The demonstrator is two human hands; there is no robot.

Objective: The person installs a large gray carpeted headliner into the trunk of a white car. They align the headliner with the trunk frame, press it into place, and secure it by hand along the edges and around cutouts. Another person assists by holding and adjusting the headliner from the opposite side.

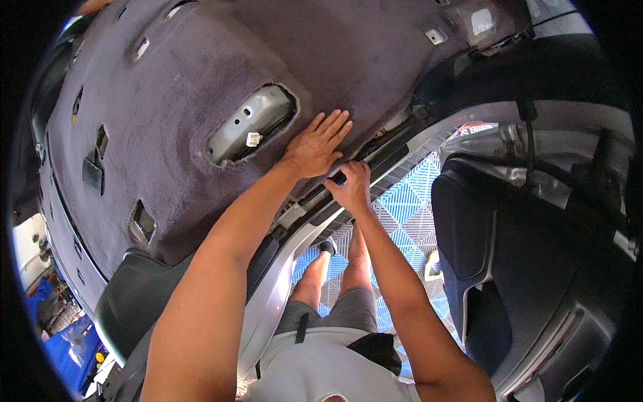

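Observation:
My left hand (317, 145) lies flat on the grey-brown car floor carpet (181, 181), its fingers spread and pointing away from me. Just beside it, at the carpet's edge, my right hand (351, 186) is closed, thumb and curled fingers pinching the black door sill trim (395, 149). What lies under those fingertips is partly hidden. Left of my left hand, an oblong cutout in the carpet shows a bare metal bracket (251, 120) with a small white connector (253, 139) on it.
An open car door (529, 241) with dark lining stands at my right. The painted sill (264, 321) runs between me and the carpet. Blue and grey floor tiles (402, 201) lie below. Black plastic trim (137, 285) borders the carpet at left.

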